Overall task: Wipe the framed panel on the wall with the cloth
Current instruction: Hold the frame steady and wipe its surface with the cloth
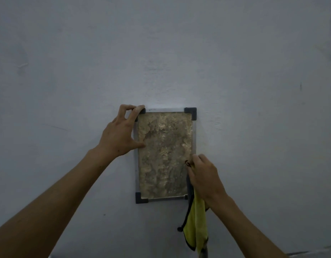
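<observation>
A small upright framed panel (165,155) hangs on the wall, with a mottled brown-gold face, a light metal frame and dark corner caps. My left hand (121,135) grips its upper left corner, thumb resting on the left edge of the face. My right hand (203,175) is closed on a yellow cloth with dark trim (195,224), pressing against the panel's lower right edge. Most of the cloth hangs loose below the hand, past the panel's bottom right corner, which it hides.
The pale bluish-grey wall (161,53) fills the view around the panel, bare apart from faint scuffs. A dark strip shows at the bottom right edge of the picture.
</observation>
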Available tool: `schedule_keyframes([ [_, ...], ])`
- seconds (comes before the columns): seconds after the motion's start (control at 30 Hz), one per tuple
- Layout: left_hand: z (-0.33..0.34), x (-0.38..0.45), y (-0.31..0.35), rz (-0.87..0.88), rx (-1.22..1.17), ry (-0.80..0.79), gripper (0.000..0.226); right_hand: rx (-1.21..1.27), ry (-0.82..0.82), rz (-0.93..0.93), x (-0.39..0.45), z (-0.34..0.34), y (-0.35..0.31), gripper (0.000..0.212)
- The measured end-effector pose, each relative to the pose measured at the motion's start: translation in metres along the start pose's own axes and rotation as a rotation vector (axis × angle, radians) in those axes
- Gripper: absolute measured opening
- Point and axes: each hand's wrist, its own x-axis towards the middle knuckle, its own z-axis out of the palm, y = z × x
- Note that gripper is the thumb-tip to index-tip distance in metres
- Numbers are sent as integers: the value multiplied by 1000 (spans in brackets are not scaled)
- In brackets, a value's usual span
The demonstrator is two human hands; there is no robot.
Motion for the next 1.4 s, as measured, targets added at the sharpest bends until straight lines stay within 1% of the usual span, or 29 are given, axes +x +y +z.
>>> schedule_keyframes([
  [0.13,-1,-2,1,7,50,-13,133,26,112,-1,24,-10,-5,9],
  [0.23,3,-3,3,7,44,-16,134,63,168,-37,20,-7,-6,7],
  [0.33,5,-3,4,13,38,-13,134,57,125,-45,-5,10,-2,10],
  [0.43,5,-3,4,22,31,-9,134,55,46,-24,-23,19,2,6],
  [0.47,4,-3,4,27,28,-10,135,67,46,-19,-22,19,2,5],
  [0.53,4,-4,4,36,17,-12,136,96,106,-2,-12,12,0,6],
  [0.6,5,-4,4,40,7,-16,136,108,204,20,5,4,-3,13],
  [0.67,5,-3,3,43,2,-17,136,100,248,13,17,1,-6,18],
  [0.73,5,-3,3,49,-3,-14,135,73,226,-18,12,5,-8,16],
  [0.83,6,-3,3,47,-13,-12,134,42,113,-33,-17,19,-5,8],
  [0.9,6,-4,4,45,-14,-12,134,48,64,-48,-28,22,-3,6],
  [0.97,5,-5,5,46,-9,-15,133,69,81,-51,-21,19,-3,6],
  [1.1,4,-5,7,37,6,-14,133,85,190,-53,17,7,-10,9],
  [1.17,4,-6,7,33,20,-4,132,76,202,-62,20,9,-11,10],
  [1.23,4,-7,7,28,33,4,132,58,147,-100,4,16,-10,8],
  [1.33,5,-8,8,23,39,13,133,38,-18,-175,-23,23,-6,6],
  [1.37,5,-8,8,22,41,13,133,39,-35,-179,-24,23,-5,5],
  [1.4,5,-8,7,21,40,14,133,47,-17,-173,-19,21,-6,6],
])
